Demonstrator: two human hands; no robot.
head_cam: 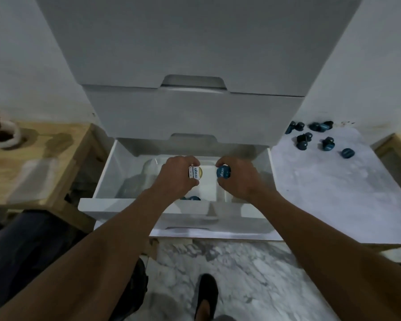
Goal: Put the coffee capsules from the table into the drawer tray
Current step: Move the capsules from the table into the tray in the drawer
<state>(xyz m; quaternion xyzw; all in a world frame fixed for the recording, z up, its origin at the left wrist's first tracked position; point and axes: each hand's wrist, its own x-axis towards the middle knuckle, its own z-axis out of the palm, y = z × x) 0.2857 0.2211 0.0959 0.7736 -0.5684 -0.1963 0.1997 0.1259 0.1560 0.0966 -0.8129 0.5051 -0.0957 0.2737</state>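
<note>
Head view.
A: Where were the held capsules?
B: A white-and-gold foil-topped coffee capsule (195,174) was pinched in the left hand (175,178). A round blue coffee capsule (223,172) was gripped by the right hand (240,180). Both were above the white compartmented drawer tray (208,181).
A: And the rest?
B: Another blue capsule (193,198) lay in the tray. Loose dark-blue capsules (347,153) were scattered on the grey marble-patterned table (322,193), right of the open white drawer (107,179).

A wooden counter (44,163) at left carries a white rope loop (8,135); a dark shoe (206,295) rests on the marble floor (252,274).
</note>
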